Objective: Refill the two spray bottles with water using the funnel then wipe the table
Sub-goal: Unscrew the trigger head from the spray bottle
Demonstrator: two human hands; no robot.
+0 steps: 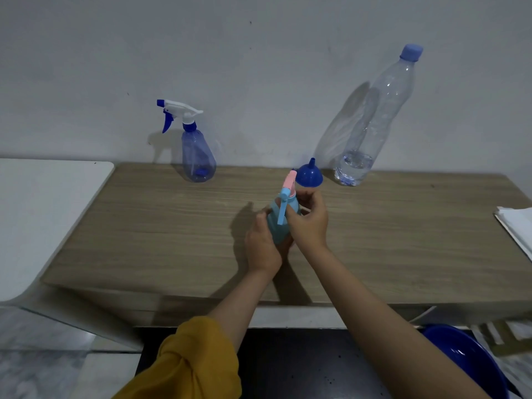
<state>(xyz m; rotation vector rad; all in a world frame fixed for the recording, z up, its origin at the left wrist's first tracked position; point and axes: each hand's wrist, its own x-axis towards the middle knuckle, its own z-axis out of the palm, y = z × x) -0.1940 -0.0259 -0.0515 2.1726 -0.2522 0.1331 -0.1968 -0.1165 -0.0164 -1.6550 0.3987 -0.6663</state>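
Left grip (263,246): fingers curled round the lower body of the light-blue spray bottle (277,223), holding it upright over the middle of the worktop (144,226). Right grip (309,223): fingers curled at the bottle's shoulder and neck, thumb side against the plastic; whether it clasps the collar or only steadies it cannot be told.

Light-blue spray bottle: smooth opaque plastic, tapering body, pale-blue trigger lever hanging down the front, pink spray head on top.

Funnel (309,175): dark-blue glossy plastic, cone shape, set upside down with the spout pointing up, just behind the right grip's fingertips.

Second spray bottle (198,156): translucent blue-tinted plastic, pear-shaped, white head with dark-blue nozzle, trigger and collar; stands at the worktop's back edge, left of centre, against the wall.

Water bottle (374,125): clear ribbed plastic, tall, blue screw cap on, a little water in the base; stands at the back right.

Worktop: flat board with light wood-grain finish, matte.

Folded white cloth or paper (515,226): at the right edge, partly cut off.

Arms: both forearms reach forward from the lower frame and converge on the bottle; the left one bears a mustard-yellow sleeve (195,361) pushed up, the right is bare.

Blue basin (472,358): rounded glossy rim, below the worktop at lower right.
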